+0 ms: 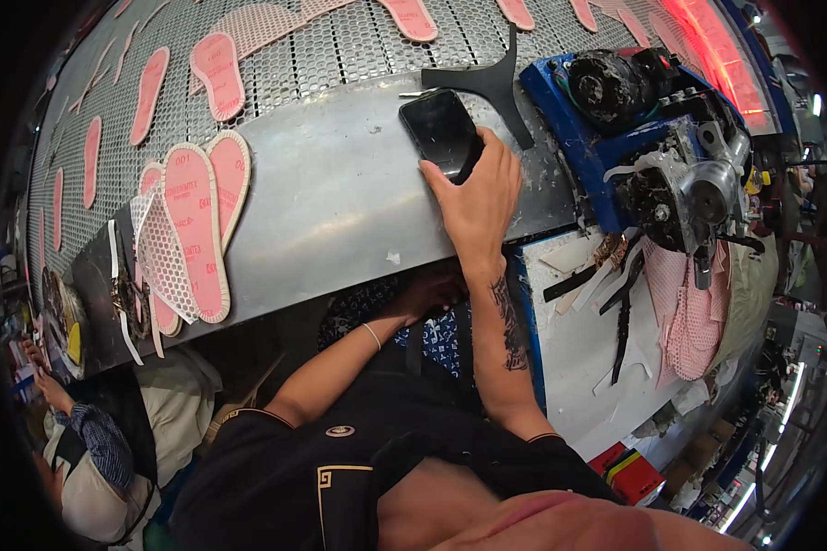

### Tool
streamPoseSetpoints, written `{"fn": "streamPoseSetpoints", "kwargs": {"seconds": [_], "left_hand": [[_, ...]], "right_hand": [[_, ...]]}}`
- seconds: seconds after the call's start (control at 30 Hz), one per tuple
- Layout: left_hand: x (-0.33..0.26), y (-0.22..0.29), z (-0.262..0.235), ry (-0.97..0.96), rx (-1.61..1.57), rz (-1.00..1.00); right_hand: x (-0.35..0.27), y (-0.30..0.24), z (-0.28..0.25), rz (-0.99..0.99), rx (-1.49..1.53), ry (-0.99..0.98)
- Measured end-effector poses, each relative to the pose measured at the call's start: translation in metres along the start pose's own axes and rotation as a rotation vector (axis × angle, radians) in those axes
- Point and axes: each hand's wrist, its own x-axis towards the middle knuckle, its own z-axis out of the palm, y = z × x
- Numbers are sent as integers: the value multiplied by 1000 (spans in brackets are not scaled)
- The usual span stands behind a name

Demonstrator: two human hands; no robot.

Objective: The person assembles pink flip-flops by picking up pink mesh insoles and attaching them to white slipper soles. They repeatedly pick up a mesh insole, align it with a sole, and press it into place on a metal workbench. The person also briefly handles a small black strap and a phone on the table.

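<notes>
Right hand (476,197) rests on the grey metal counter (340,202), fingers loosely curled around the lower right edge of a black phone (441,130) lying flat, screen up. Left hand (429,292) is down below the counter edge in shadow; cannot tell its grip. Pink insoles (196,220) are stacked at the counter's left. A black machine (680,184) stands to the right.

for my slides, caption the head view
Right hand on a dark phone at a metal bench, pink insoles stacked alongside.
</notes>
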Motion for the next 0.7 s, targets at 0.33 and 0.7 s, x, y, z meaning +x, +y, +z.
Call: {"fn": "streamPoseSetpoints", "kwargs": {"seconds": [0.33,0.7], "left_hand": [[4,-10,-19,-83,21,35],[14,-10,-8,96,83,-84]], "right_hand": [[-3,2,3,-47,-39,5],[-2,4,3,-49,-22,27]]}}
